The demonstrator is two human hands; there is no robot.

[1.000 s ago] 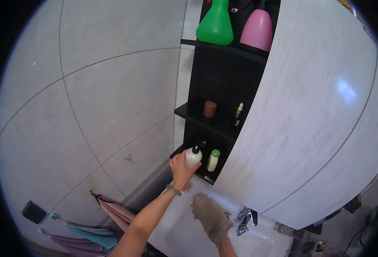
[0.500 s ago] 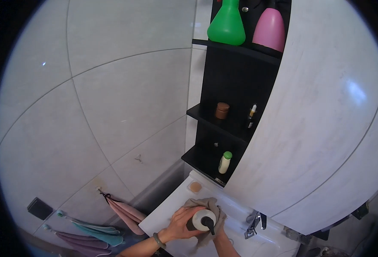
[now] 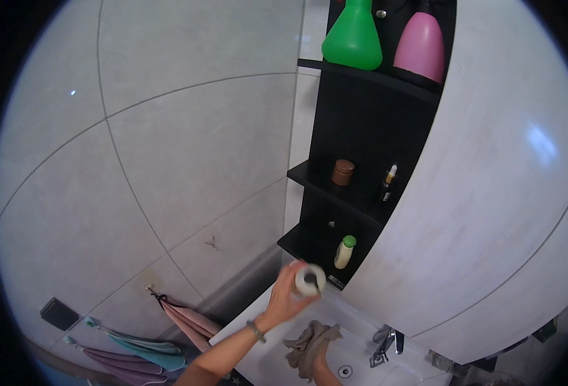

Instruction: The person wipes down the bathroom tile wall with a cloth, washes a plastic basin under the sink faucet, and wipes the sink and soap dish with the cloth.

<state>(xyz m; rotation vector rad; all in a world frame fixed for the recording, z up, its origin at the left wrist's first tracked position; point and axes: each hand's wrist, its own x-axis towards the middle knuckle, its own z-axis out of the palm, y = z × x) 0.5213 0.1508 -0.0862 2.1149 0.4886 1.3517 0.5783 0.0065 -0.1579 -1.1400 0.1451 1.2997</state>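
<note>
My left hand (image 3: pixel 285 298) is wrapped round a pump bottle (image 3: pixel 304 283) with a pale round top and a dark pump head, slightly blurred. It holds the bottle over the sink's back left corner, just below the lowest black shelf (image 3: pixel 316 248). A crumpled grey-brown cloth (image 3: pixel 307 344) is in my right hand (image 3: pixel 322 368), above the white sink basin (image 3: pixel 361 350). The cloth covers most of that hand's fingers. On the lowest shelf, close to the bottle, stands a cream bottle with a green cap (image 3: pixel 344 253).
A brown jar (image 3: pixel 343 172) and a dropper bottle (image 3: pixel 389 182) stand on the middle shelf. Above are a green bottle (image 3: pixel 354 45) and a pink one (image 3: pixel 421 48). The faucet (image 3: pixel 384 344) rises at right; pink (image 3: pixel 184 320) and teal (image 3: pixel 142 347) towels hang at left.
My left hand has lifted the pump bottle away from the cloth, up and forward toward the shelves. My right hand keeps the cloth, now lower over the basin.
</note>
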